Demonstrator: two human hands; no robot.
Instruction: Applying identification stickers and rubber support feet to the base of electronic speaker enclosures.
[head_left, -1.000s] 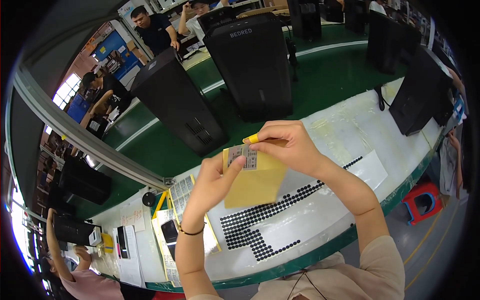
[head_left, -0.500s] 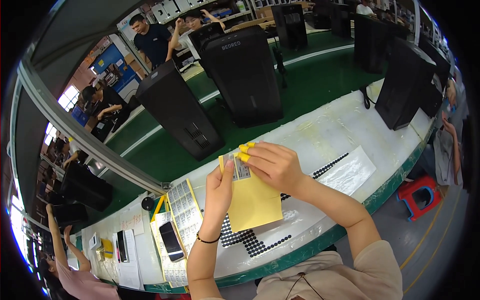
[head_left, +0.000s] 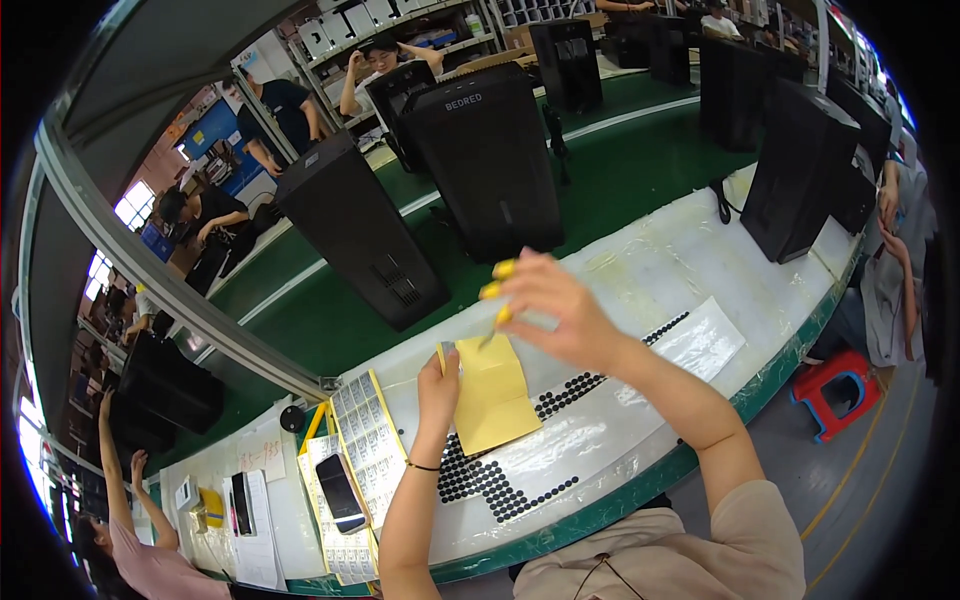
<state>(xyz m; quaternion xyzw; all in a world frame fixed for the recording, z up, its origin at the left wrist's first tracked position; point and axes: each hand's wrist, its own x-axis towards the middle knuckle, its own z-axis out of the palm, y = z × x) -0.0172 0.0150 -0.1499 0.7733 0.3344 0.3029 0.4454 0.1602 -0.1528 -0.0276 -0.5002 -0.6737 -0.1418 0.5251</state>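
Observation:
My left hand (head_left: 437,393) pinches the left edge of a yellow backing sheet (head_left: 492,405), thumb on top, with a sliver of printed label by the thumb. My right hand (head_left: 562,308) is raised above the sheet's upper right, apart from it, with yellow covers on the fingertips. From its lowest fingertip hangs a small greyish label (head_left: 489,340), seen nearly edge-on and slightly blurred. Beneath the yellow sheet lies a glossy white sheet (head_left: 625,425) carrying rows of round black dots (head_left: 505,492), partly covered.
Left of my left arm lie printed label sheets (head_left: 368,420) and a phone (head_left: 340,488). Tall black cases (head_left: 365,235) stand on the green line beyond the bench; another black case (head_left: 800,170) stands at right. A red stool (head_left: 840,395) is on the floor. Other people work around.
My right hand has lifted away from the sheet, up and right, with a label at its fingertip. The yellow sheet has shifted slightly left, still in my left hand.

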